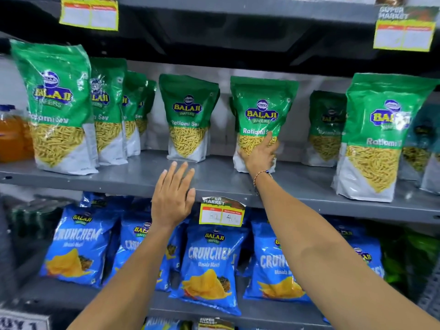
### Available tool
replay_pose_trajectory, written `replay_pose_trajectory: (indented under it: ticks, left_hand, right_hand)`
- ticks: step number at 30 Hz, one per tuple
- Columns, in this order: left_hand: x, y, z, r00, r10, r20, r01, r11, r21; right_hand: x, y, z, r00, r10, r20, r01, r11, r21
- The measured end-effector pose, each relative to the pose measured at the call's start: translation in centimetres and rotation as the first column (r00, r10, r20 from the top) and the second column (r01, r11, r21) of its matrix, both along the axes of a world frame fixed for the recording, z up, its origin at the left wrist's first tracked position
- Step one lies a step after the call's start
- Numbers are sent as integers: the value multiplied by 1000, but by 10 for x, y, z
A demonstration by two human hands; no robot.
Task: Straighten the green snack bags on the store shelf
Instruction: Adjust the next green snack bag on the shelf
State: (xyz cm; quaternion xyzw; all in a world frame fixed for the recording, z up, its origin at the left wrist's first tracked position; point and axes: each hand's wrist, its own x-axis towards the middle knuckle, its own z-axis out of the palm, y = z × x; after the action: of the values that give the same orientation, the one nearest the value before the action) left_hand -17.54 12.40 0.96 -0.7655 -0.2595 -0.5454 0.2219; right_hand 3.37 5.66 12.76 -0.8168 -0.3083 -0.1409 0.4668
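Several green Balaji snack bags stand upright on the grey shelf (133,179). My right hand (260,154) grips the lower front of one green bag (262,110) right of centre, fingers wrapped on its window. Another green bag (187,115) stands alone to its left. My left hand (172,196) hovers flat, fingers apart, over the shelf's front edge just below that bag, holding nothing. A row of green bags (57,108) lines up at the left, and a large one (378,136) stands at the right front.
Blue Crunchem chip bags (209,265) fill the shelf below. A yellow price tag (221,211) hangs on the shelf edge between my arms. An orange bottle (12,136) sits at far left. More tags hang from the shelf above (89,13).
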Motion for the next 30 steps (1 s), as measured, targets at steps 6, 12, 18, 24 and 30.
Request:
replay_pose_trajectory:
  ticks: [6,12,18,24,30]
  left_hand:
    - [-2,-6,2,1000,-18,-15,17,999,-44]
    - [-6,-12,4,999,-24,-48,19,994,-107]
    - [-10,-17,7,996,-31,-79,18,987,-159]
    - [-11,-21,9,993,-39,-110,16,978,-208]
    - [-14,-24,10,990,-47,-137,14,973,-232]
  right_hand:
    - [-9,-14,-2,999,38,-18,-36,994,100]
    - [-26,-38,-3,999,40,-2,-39,989,145]
    - [-45,-62,-6,999,29,35,-34,984,174]
    - [-59,-79,-10,996,-45,75,32,985,170]
    - [-68,-88,-13,993,-91,80,76,982,173]
